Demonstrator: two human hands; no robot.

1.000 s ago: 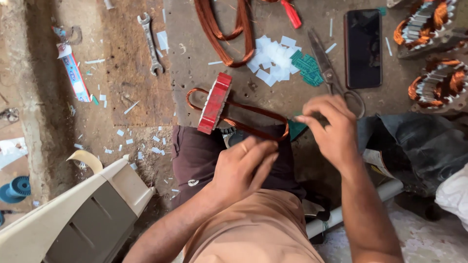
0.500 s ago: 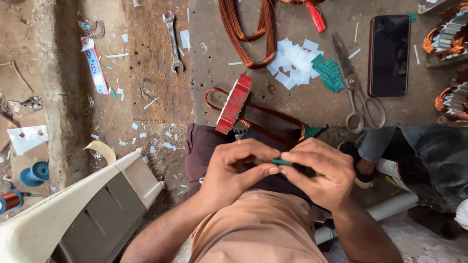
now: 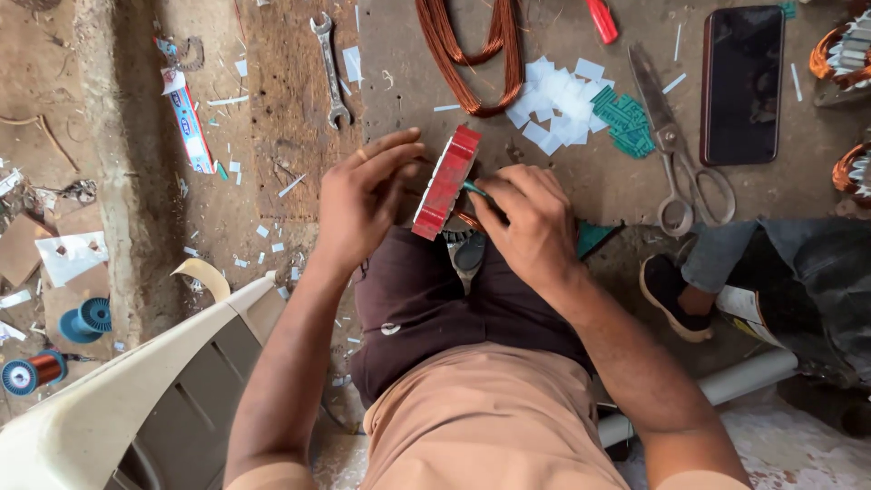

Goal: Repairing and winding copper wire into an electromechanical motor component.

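My left hand (image 3: 367, 204) grips the left side of a red-rimmed round motor stator (image 3: 446, 183) that stands on edge above my lap. My right hand (image 3: 526, 222) holds its right side and pinches a thin green strip (image 3: 475, 190) against it. Copper winding shows under the stator between my hands. Both hands work over my dark trousers, close to the near edge of a grey work board (image 3: 581, 172).
On the board lie a copper wire coil (image 3: 472, 54), white and green paper pieces (image 3: 581, 104), scissors (image 3: 676, 150), a black phone (image 3: 742, 82) and a red-handled tool (image 3: 601, 20). A spanner (image 3: 330, 68) lies left. A plastic chair (image 3: 127, 390) and wire spools (image 3: 36, 370) stand lower left. Another person's shoe (image 3: 671, 290) is at right.
My left hand has moved up from my lap and taken hold of the red stator. My right hand brought the green strip up to it. The stator now stands on edge.
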